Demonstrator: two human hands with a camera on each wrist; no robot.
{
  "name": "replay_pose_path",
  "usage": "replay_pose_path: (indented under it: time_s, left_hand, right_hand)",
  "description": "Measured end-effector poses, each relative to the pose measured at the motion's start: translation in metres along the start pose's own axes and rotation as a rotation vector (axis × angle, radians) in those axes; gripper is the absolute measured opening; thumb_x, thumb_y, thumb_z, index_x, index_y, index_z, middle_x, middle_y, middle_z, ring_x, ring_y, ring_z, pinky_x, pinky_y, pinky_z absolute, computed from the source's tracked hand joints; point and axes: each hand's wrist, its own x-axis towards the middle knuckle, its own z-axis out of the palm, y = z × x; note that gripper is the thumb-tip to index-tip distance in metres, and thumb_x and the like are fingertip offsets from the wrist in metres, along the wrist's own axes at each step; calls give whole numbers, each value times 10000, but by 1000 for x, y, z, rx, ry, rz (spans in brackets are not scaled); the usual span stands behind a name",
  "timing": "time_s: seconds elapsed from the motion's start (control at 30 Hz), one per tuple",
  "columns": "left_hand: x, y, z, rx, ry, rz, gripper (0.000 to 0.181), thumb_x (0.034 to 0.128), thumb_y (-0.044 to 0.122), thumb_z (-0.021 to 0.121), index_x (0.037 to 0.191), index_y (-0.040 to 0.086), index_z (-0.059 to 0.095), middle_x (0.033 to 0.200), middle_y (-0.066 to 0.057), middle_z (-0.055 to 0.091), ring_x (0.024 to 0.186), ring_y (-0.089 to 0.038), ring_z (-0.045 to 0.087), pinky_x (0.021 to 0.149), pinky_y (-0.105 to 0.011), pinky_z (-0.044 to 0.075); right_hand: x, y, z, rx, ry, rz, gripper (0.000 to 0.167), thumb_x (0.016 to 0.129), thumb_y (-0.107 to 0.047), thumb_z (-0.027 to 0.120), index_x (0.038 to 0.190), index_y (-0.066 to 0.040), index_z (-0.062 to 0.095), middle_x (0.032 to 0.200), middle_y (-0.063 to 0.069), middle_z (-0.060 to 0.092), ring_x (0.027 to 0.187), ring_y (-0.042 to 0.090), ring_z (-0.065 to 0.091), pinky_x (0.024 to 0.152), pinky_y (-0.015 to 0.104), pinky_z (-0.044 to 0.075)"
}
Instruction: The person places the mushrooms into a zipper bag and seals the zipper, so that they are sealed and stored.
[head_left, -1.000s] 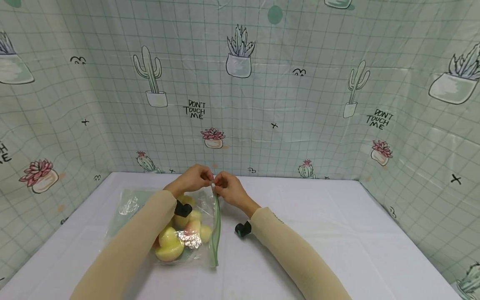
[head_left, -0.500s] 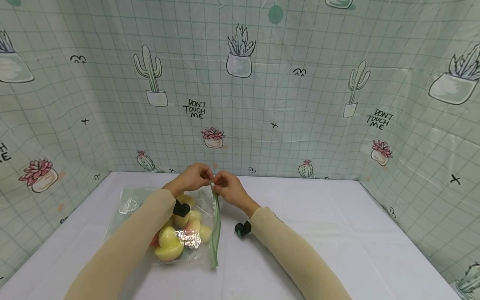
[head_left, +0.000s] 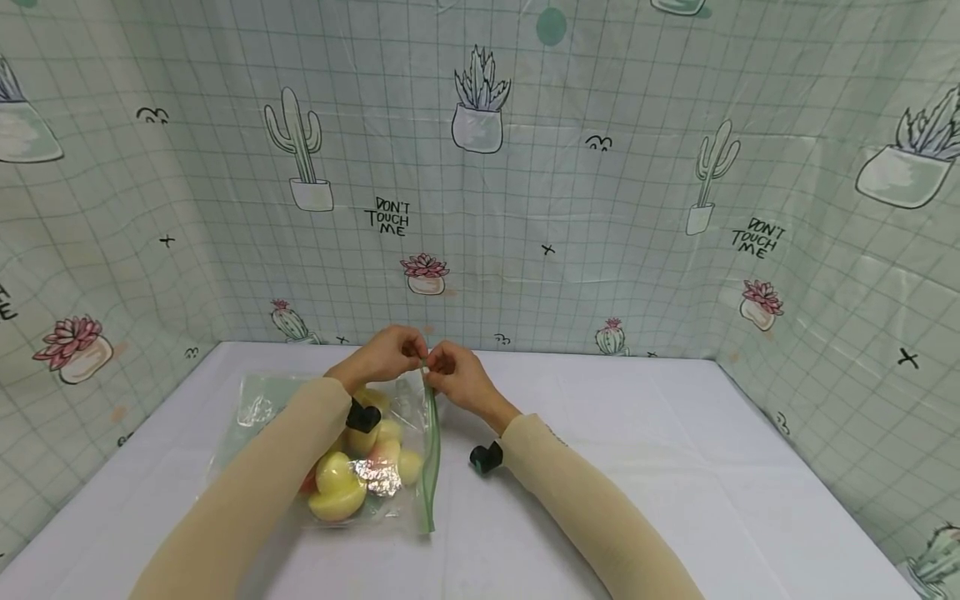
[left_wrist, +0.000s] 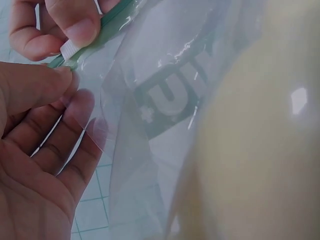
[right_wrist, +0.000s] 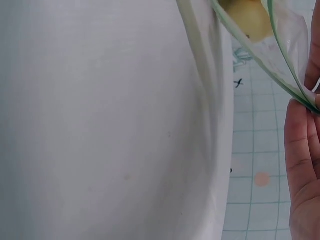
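Observation:
A clear zip bag [head_left: 258, 404] lies on its side at the left of the table, its green zip strip [head_left: 431, 475] facing right. Several yellow and reddish fruits [head_left: 337, 483], which look like peaches, are inside. At the far end of the strip, my left hand [head_left: 384, 354] pinches the bag's corner between thumb and fingers. Close beside it, my right hand [head_left: 467, 382] pinches the zip; in the left wrist view its thumb presses a white slider [left_wrist: 68, 49]. The right wrist view shows the bag's green edges [right_wrist: 265, 65] standing apart. My left forearm hides part of the bag.
A white-covered table [head_left: 615, 450] extends to the right of the bag. A grid-patterned curtain [head_left: 525, 208] with cactus prints rises behind it and at both sides. Black wrist cameras [head_left: 363, 417] hang at the sleeves, the left one over the fruit.
Both hands stay at the bag's far corner with nearly the same hold. My left forearm has shifted very slightly left. The bag and fruit lie as before.

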Motion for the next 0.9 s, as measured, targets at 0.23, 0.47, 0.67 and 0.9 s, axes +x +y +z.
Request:
replay_pose_path:
  time_s: [0.23, 0.47, 0.67, 0.9]
  left_hand:
    - [1, -3, -1, 4, 8, 15, 89, 860, -86, 575, 909, -21, 612, 837, -97, 612, 766, -187, 544, 677, -293, 450]
    - [-1, -3, -3, -1, 19, 0, 79, 868, -61, 580, 917, -15, 621, 836, -76, 613, 771, -182, 544, 693, -297, 455]
    - [-1, -2, -4, 8, 22, 9, 75, 856, -56, 585, 909, -16, 618, 824, -67, 612, 763, -176, 542, 699, -300, 454]
    - [-2, -2, -4, 40, 26, 11, 68, 859, -46, 590, 916, -22, 619, 831, -73, 615, 770, -187, 558, 682, -304, 456]
  right_hand:
    - [1, 9, 2, -6, -14, 13, 152, 845, 83, 615, 980, 113, 552, 824, 198, 595, 697, 210, 581, 708, 538, 525]
    - [4, 22, 4, -22, -24, 52, 159, 854, 41, 643, 997, 62, 577, 831, 135, 603, 707, 173, 578, 710, 492, 540]
    - [2, 23, 4, -11, -37, 63, 146, 840, 16, 653, 959, -10, 573, 807, 70, 591, 704, 165, 597, 686, 423, 552]
    - [0, 23, 4, -29, -58, 51, 129, 827, 10, 648, 925, -34, 578, 789, 66, 590, 668, 168, 603, 650, 393, 554]
